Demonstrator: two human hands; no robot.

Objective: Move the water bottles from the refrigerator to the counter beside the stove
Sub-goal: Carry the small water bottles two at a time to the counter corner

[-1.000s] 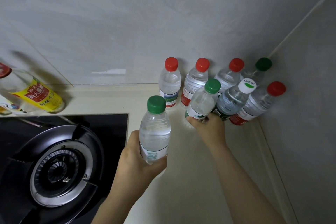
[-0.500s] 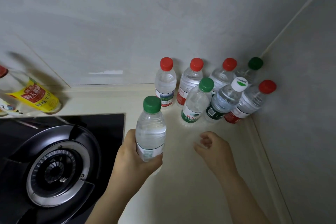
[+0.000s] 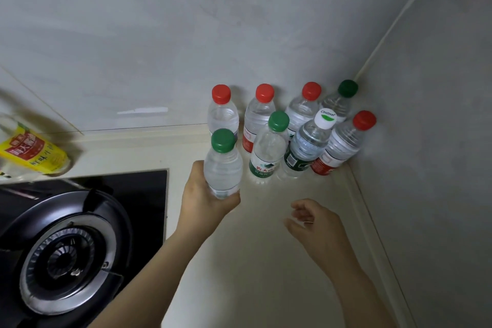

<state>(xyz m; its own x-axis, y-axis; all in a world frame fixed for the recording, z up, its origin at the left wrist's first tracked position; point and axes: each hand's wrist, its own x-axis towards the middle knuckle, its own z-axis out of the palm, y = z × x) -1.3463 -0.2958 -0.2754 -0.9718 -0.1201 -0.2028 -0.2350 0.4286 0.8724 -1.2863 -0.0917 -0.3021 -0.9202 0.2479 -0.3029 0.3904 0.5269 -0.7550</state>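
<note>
My left hand [image 3: 203, 200] grips a green-capped water bottle [image 3: 223, 165] near its base, upright, just left of the bottle group. Several water bottles stand on the cream counter [image 3: 266, 261] in the corner: a green-capped one [image 3: 267, 150] in front, a white-capped one [image 3: 306, 148] beside it, a red-capped one [image 3: 342, 146] at the right, and red-capped and green-capped ones behind against the wall. My right hand [image 3: 314, 224] hovers over the counter in front of the group, fingers loosely curled, holding nothing.
A black gas stove [image 3: 80, 234] with a round burner fills the lower left. A yellow-labelled bottle [image 3: 29, 154] stands behind it by the wall. Grey tiled walls close the counter at the back and the right.
My right hand let go of the front green-capped bottle and drew back toward me. My left hand carried its bottle forward, closer to the group.
</note>
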